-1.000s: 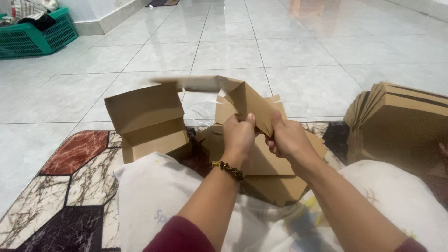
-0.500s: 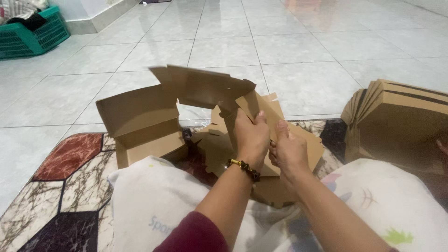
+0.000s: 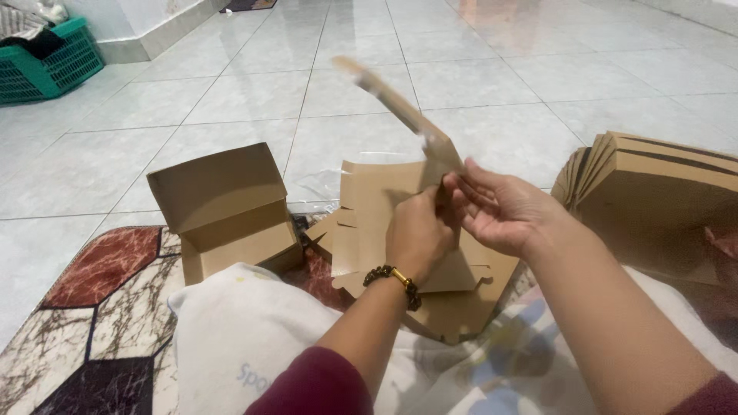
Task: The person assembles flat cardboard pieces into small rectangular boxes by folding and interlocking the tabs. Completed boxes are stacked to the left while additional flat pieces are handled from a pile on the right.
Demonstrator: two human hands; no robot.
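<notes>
Gripping a flat cardboard box blank (image 3: pixel 430 154) at the centre of the view, the left hand (image 3: pixel 417 234) is clenched around its lower edge, a dark beaded bracelet (image 3: pixel 392 278) on the wrist. The right hand (image 3: pixel 500 211), just at three o'clock of the left, lies open-palmed with its fingers (image 3: pixel 469 188) pressed against the same blank. The blank tilts up and away toward eleven o'clock, its far end blurred. Beneath the hands lies a loose pile of flat blanks (image 3: pixel 369 207) on a patterned mat (image 3: pixel 100 269). At nine o'clock of the hands stands a folded cardboard box (image 3: pixel 223 211) with its lid raised. At three o'clock, a stack of flat cardboard sheets (image 3: pixel 661 192) leans on edge. A green plastic basket (image 3: pixel 46 65) sits at ten o'clock on the tiled floor (image 3: pixel 538 77), well apart. A white cloth (image 3: pixel 238 330) covers the person's lap.
</notes>
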